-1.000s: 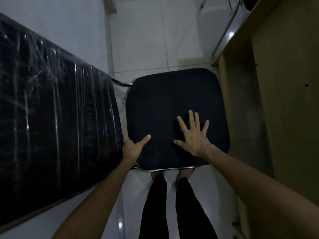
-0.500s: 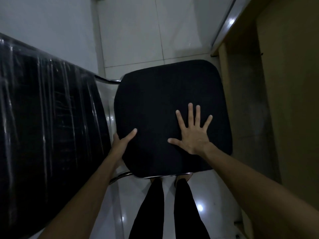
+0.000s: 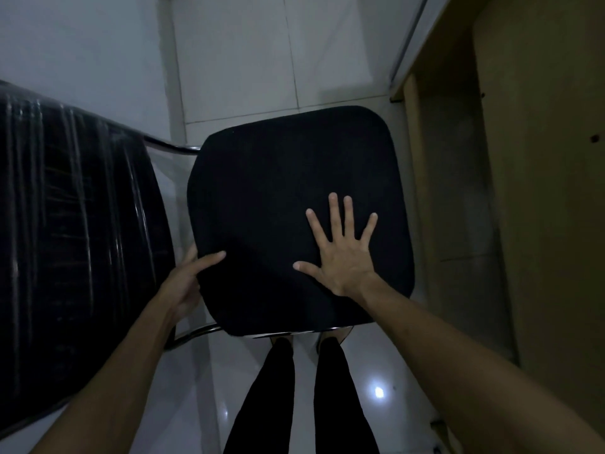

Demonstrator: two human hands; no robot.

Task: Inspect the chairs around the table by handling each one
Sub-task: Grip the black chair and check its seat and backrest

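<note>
A chair with a black fabric seat [image 3: 281, 191] stands below me on a chrome tube frame [image 3: 193, 335]. Its black backrest [image 3: 72, 231], wrapped in shiny plastic film, fills the left of the view. My left hand [image 3: 188, 283] grips the seat's near left edge, thumb on top and fingers curled under. My right hand [image 3: 340, 253] lies flat on the seat's near right part, fingers spread wide.
A light wooden table [image 3: 540, 191] with a side panel stands close on the right of the chair. White tiled floor [image 3: 248, 50] lies beyond the seat. My legs in black trousers [image 3: 301, 398] stand just behind the seat's near edge.
My left hand slid from the near corner further along the seat's left edge and curled around it. The right hand stays flat on the seat. The view has shifted over the seat.
</note>
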